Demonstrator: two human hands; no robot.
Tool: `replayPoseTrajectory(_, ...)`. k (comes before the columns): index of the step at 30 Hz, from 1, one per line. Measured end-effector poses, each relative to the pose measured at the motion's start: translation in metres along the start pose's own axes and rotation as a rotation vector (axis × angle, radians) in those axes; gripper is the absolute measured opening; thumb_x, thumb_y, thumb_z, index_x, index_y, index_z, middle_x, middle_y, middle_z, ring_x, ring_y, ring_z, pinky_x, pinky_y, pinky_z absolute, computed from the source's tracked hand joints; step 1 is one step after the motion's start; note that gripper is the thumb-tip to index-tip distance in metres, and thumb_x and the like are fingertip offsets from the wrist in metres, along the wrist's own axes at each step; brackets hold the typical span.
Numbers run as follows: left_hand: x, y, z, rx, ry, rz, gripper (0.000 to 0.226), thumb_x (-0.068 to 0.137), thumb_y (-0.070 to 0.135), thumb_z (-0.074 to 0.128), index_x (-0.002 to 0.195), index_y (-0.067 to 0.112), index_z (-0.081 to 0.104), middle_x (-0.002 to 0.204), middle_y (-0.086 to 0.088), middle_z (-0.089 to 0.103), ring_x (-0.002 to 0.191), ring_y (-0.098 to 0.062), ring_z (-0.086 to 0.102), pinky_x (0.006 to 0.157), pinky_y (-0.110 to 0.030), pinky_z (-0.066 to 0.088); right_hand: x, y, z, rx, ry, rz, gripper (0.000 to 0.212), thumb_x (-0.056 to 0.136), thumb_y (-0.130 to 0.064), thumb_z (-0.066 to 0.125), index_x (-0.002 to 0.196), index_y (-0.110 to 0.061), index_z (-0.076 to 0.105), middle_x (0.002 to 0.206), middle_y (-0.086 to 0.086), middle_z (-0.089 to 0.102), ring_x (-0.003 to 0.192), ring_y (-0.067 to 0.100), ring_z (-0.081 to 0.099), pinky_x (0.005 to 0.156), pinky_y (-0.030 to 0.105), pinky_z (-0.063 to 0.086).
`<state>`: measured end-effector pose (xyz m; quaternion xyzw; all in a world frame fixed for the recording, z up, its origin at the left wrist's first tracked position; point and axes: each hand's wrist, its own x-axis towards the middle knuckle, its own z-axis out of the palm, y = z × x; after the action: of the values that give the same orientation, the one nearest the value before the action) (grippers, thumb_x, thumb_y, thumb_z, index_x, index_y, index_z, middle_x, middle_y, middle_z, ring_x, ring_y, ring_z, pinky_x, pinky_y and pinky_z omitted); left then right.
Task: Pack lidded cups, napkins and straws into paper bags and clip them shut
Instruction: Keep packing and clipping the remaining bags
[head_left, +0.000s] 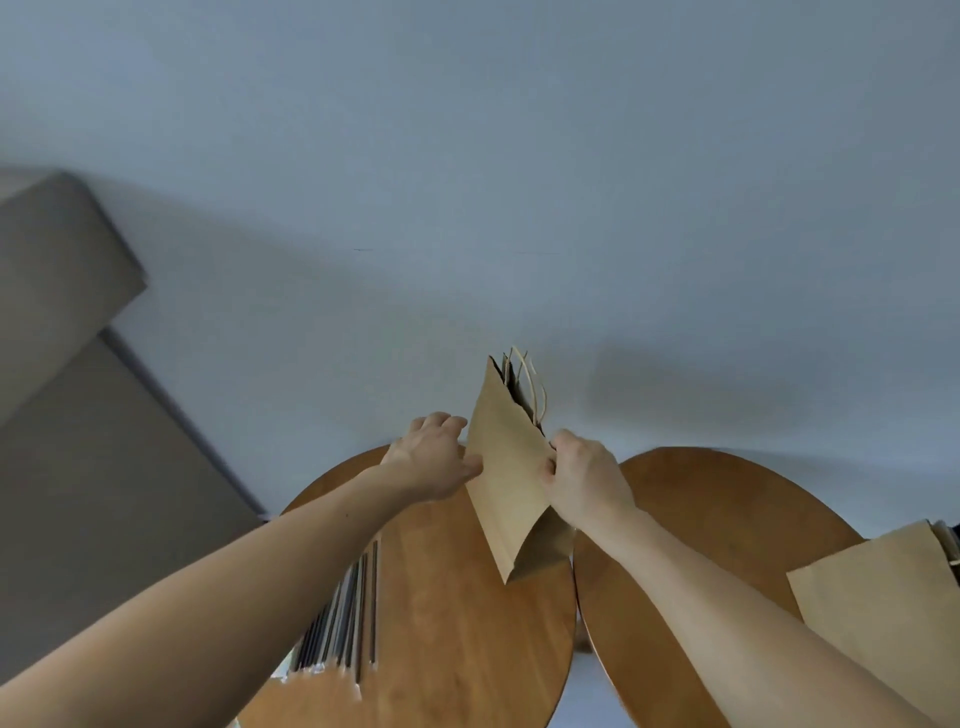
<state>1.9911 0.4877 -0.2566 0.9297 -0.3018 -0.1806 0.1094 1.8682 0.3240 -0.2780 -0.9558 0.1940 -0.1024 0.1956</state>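
Observation:
A flat brown paper bag (511, 467) with twine handles stands upright above the left round wooden table (457, 623), held between both hands. My left hand (434, 457) grips its left edge with thumb in front and fingers behind. My right hand (584, 475) is closed on its right edge. The bag's handles point up toward the wall. A bundle of dark straws (343, 618) lies on the left table beside my left forearm. No cups, napkins or clips are in view.
A second round wooden table (717, 519) stands to the right, nearly touching the first. A stack of flat brown paper bags (878, 587) lies at its right edge. A pale wall fills the background; grey stepped blocks (62, 322) are at left.

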Motion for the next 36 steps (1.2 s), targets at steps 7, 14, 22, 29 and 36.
replayPoseTrajectory(7, -0.041, -0.095, 0.016, -0.025, -0.091, -0.050, 0.070, 0.095, 0.051, 0.049, 0.153, 0.018, 0.028, 0.160, -0.007, 0.026, 0.146, -0.029, 0.024, 0.113, -0.048, 0.030, -0.043, -0.070, 0.093, -0.054, -0.130, 0.039, 0.015, 0.094, -0.018, 0.051, 0.081, -0.017, 0.043, 0.070, -0.006, 0.046, 0.064, 0.014, 0.049, 0.050, 0.017, 0.027)
replayPoseTrajectory(14, -0.060, -0.141, 0.055, -0.023, -0.211, -0.080, 0.071, 0.093, 0.057, 0.047, 0.149, 0.016, 0.034, 0.155, -0.007, 0.034, 0.141, -0.030, 0.033, 0.113, -0.049, 0.034, -0.089, -0.103, 0.143, -0.070, -0.303, 0.158, 0.007, 0.094, -0.021, 0.047, 0.091, -0.016, 0.048, 0.083, 0.000, 0.059, 0.077, 0.018, 0.064, 0.058, 0.024, 0.043)
replayPoseTrajectory(22, -0.061, -0.145, 0.088, -0.069, -0.324, -0.117, 0.080, 0.083, 0.062, 0.052, 0.146, 0.015, 0.034, 0.144, -0.012, 0.043, 0.125, -0.031, 0.050, 0.102, -0.044, 0.047, -0.091, -0.082, 0.144, -0.085, -0.403, 0.207, 0.082, 0.076, -0.087, 0.022, 0.117, -0.024, 0.055, 0.080, -0.010, 0.062, 0.072, 0.013, 0.060, 0.057, 0.028, 0.046)
replayPoseTrajectory(29, -0.054, -0.130, 0.097, -0.244, -0.420, -0.148, 0.103, 0.071, 0.072, 0.056, 0.152, 0.016, 0.025, 0.142, -0.010, 0.048, 0.118, -0.028, 0.057, 0.098, -0.043, 0.051, -0.066, -0.076, 0.143, 0.276, -0.455, 0.253, 0.034, 0.095, -0.055, 0.050, 0.112, -0.027, 0.056, 0.099, -0.010, 0.066, 0.087, 0.008, 0.063, 0.065, 0.017, 0.043)
replayPoseTrajectory(36, -0.045, -0.108, 0.105, -0.226, -0.320, -0.239, 0.070, 0.086, 0.062, 0.055, 0.137, 0.017, 0.041, 0.122, -0.006, 0.061, 0.103, -0.025, 0.064, 0.089, -0.041, 0.057, -0.065, -0.061, 0.147, 0.322, -0.477, 0.298, 0.007, 0.097, -0.033, 0.051, 0.102, -0.029, 0.055, 0.078, -0.011, 0.064, 0.068, 0.003, 0.063, 0.050, 0.011, 0.041)
